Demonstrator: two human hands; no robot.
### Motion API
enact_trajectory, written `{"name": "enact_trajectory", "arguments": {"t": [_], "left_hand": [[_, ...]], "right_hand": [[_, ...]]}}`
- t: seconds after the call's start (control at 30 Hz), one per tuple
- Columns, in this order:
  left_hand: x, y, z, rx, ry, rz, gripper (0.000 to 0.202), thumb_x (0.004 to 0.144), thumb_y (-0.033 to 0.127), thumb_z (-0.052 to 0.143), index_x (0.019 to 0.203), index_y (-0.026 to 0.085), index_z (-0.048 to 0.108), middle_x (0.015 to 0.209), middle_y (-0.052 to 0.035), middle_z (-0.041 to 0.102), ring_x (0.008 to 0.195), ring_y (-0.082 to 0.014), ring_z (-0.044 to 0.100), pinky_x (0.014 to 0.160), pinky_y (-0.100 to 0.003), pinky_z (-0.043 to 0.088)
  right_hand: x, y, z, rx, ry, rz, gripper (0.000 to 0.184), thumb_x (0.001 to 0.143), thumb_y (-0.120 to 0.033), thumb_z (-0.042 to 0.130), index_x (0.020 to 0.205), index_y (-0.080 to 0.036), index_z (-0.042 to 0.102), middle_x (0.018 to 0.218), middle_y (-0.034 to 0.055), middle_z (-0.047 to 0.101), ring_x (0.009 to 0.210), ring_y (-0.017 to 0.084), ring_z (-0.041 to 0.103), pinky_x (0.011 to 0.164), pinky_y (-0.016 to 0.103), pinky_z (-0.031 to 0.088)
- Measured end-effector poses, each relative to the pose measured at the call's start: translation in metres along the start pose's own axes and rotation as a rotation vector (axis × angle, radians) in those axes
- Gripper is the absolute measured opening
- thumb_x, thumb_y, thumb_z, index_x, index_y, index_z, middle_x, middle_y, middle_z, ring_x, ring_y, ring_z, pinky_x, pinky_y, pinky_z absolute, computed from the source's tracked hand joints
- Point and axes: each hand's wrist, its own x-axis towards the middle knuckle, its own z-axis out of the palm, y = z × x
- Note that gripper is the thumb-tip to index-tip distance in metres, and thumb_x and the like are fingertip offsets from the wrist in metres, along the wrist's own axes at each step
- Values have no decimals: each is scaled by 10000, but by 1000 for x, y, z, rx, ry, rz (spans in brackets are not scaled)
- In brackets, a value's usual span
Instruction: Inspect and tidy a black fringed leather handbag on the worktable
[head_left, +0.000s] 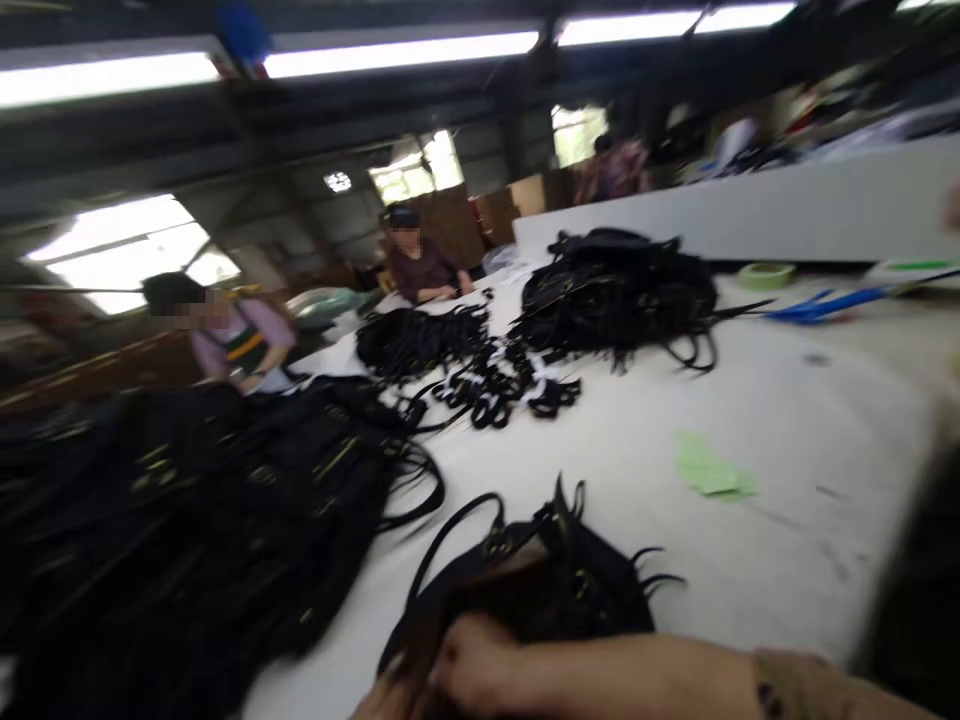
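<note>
Head view, right hand: my right hand (466, 668) comes in from the lower right on a bare forearm, fingers curled against the near edge of the black handbag (555, 590); the blur keeps me from telling whether they pinch the leather or only rest on it
Head view, left hand: only a sliver of my left hand (379, 706) shows at the bottom edge, just beside the right, touching the bag's near side; whether it grips I cannot tell
Handbag: lies on the white table (787, 430) right in front of me, handles looped up and to the left, tassel ends sticking out to the right
Left of it: a big heap of black bags (225, 500) with gold fittings, near but apart from mine
Middle of the table: loose black straps (499, 390), a strap bundle (420, 340) and a second bag heap (619, 290) beyond
Right side: a green paper slip (712, 470), a blue tool (817, 303), a green tape roll (765, 273)
Others: a person in a purple top (244, 340) and a person in a dark top (424, 268) at the far end of the table
</note>
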Motion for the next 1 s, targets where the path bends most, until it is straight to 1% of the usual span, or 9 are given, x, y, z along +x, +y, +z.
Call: {"name": "enact_trajectory", "arguments": {"t": [0.03, 0.07, 0.1, 0.17, 0.27, 0.43, 0.63, 0.83, 1.0], "left_hand": [[-12, -42, -10, 34, -26, -3, 132, 897, 261, 586, 979, 184, 657, 1014, -42, 657, 945, -179, 613, 886, -385, 497], [-25, -73, -17, 54, -60, 39, 117, 895, 197, 568, 932, 184, 678, 954, -30, 671, 922, -184, 617, 891, -394, 478], [-36, -94, -22, 67, -60, 45, 145, 893, 170, 552, 905, 201, 693, 936, -24, 678, 922, -194, 617, 891, -395, 460], [-47, -116, -22, 68, -38, 56, 194, 888, 161, 533, 891, 241, 710, 922, -14, 687, 930, -213, 615, 876, -391, 435], [-46, -121, -9, 34, 26, 46, 185, 883, 188, 536, 912, 256, 706, 914, -14, 687, 923, -224, 612, 851, -387, 419], [-42, -128, 7, -43, 70, 111, 169, 880, 198, 542, 897, 253, 700, 892, -17, 679, 900, -222, 607, 835, -383, 405], [-44, -136, 12, -74, 92, 133, 158, 877, 210, 542, 880, 255, 694, 875, -18, 664, 883, -227, 592, 824, -387, 392], [-46, -130, 14, -80, 104, 103, 194, 883, 190, 504, 921, 238, 688, 906, -36, 662, 900, -249, 579, 825, -406, 388], [-45, -132, 15, -112, 109, 93, 166, 871, 182, 504, 870, 228, 664, 867, -33, 645, 888, -247, 567, 811, -397, 388]], "right_hand": [[9, 4, 9, -23, -39, 39, 231, 926, -338, 607, 1024, -131, 633, 1036, 59, 622, 899, 202, 611, 771, 349, 530], [17, 8, 17, -48, -62, 70, 202, 925, -314, 604, 971, -120, 643, 961, 56, 639, 869, 197, 616, 769, 353, 518], [25, 13, 24, -64, -72, 82, 180, 917, -287, 603, 935, -116, 658, 917, 61, 652, 860, 207, 622, 750, 336, 498], [33, 21, 33, -72, -76, 76, 163, 895, -264, 607, 913, -121, 682, 894, 70, 675, 862, 224, 628, 698, 294, 448], [35, 28, 34, -56, -77, 38, 160, 865, -254, 629, 948, -136, 697, 935, 68, 694, 873, 216, 632, 658, 260, 400], [35, 28, 25, -44, -111, 14, 152, 837, -244, 644, 934, -155, 720, 932, 49, 711, 853, 197, 641, 636, 235, 392], [36, 24, 19, -87, -161, 19, 118, 794, -260, 692, 826, -155, 733, 809, 39, 702, 761, 191, 623, 575, 242, 348], [33, 26, 30, -100, -84, 61, 136, 838, -243, 634, 851, -148, 730, 816, 43, 694, 738, 168, 600, 561, 239, 319], [33, 28, 32, -93, -64, 65, 141, 842, -252, 633, 825, -154, 733, 776, 23, 689, 687, 140, 584, 536, 227, 295]]}}
